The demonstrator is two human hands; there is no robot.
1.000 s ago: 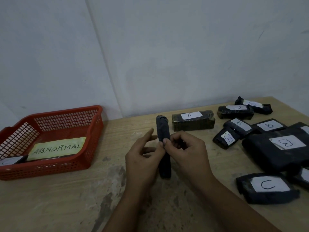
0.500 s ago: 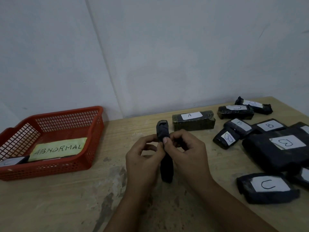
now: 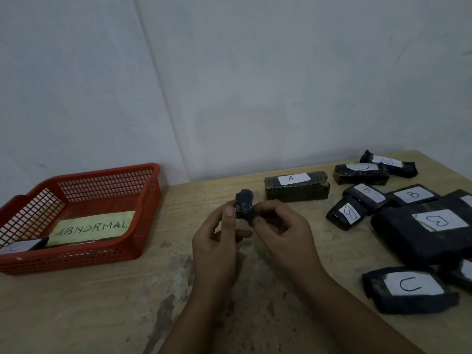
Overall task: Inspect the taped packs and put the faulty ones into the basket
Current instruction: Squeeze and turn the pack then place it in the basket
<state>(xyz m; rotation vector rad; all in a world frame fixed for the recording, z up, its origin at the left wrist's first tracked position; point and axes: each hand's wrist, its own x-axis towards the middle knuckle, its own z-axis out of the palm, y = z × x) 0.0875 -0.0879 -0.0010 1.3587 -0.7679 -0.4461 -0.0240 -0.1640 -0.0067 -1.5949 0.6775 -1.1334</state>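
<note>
Held the black taped pack (image 3: pixel 244 207) end-on above the table (image 3: pixel 102 302), pinched between left hand (image 3: pixel 217 247) and right hand (image 3: pixel 282 237), probably to check its taped end, red basket (image 3: pixel 150 200) waiting off left.

Dim, flat indoor light, bluish-grey cast on the wall (image 3: pixel 255 72). No hard shadows, only a soft dark patch under the hands (image 3: pixel 251 241) on the tabletop (image 3: pixel 76 302). No glare. Dark packs (image 3: pixel 424 233) lose detail to murk; white labels still readable. Slight softness overall, some noise. Wide-angle bend visible at wall corner line and tabletop edges.
</note>
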